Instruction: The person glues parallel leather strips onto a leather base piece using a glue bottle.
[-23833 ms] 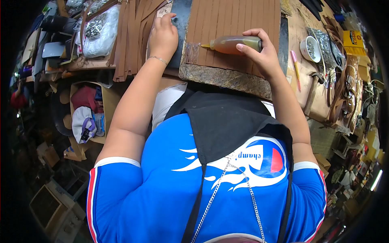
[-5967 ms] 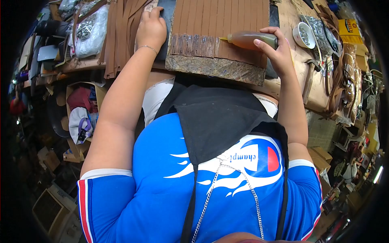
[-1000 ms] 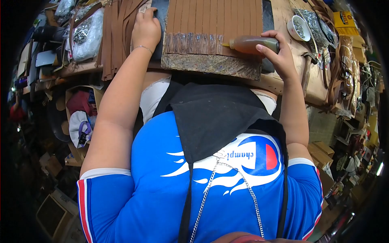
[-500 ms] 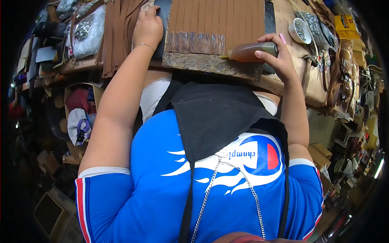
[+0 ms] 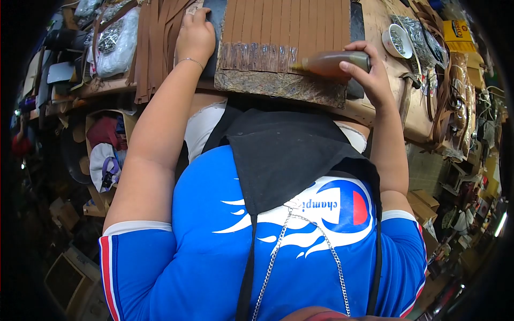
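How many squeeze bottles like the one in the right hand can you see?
1: the squeeze bottle in the right hand, held over the near ends of the brown strips laid side by side. Others may be hidden at the crowded edges of the view.

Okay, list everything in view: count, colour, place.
Bench: one, tan, across top
Board: one, mottled brown, on bench
Laid strips: many, brown, on board
Loose strips: many, brown, left of board
Bottle: one, amber, over board
Bowl: one, white, right of board
Hammer: one, brown-handled, near bowl
Box: one, yellow, right
Other clutter: uncountable, mixed, both sides
Shirt: one, blue, bottom
Apron: one, black, centre
Left hand: one, bare, by loose strips
Right hand: one, bare, holding bottle
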`<state>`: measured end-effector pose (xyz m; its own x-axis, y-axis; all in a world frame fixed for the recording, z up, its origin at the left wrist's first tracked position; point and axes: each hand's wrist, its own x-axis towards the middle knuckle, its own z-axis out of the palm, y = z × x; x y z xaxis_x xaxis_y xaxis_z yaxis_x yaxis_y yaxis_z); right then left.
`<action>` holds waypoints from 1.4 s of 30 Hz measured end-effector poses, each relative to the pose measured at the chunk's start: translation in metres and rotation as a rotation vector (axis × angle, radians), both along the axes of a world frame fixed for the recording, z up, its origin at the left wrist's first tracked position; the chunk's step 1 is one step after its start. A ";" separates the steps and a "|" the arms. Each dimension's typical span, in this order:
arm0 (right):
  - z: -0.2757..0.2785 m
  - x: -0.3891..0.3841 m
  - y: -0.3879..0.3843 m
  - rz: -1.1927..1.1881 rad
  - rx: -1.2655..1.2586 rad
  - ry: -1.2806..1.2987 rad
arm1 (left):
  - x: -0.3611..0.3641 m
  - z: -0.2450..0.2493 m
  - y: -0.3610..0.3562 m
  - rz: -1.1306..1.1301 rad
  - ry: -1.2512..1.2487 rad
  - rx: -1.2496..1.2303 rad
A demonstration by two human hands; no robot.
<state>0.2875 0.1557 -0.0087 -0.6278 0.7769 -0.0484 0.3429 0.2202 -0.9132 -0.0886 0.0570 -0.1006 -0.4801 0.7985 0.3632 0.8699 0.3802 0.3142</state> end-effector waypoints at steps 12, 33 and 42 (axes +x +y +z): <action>-0.004 0.009 0.015 0.044 0.119 -0.069 | -0.001 -0.002 0.001 -0.002 -0.001 0.018; 0.001 0.015 0.010 0.018 -0.035 -0.010 | -0.003 -0.006 0.001 -0.025 0.060 0.067; -0.004 0.012 0.015 -0.081 -0.034 0.056 | -0.003 -0.003 0.001 -0.018 0.027 0.025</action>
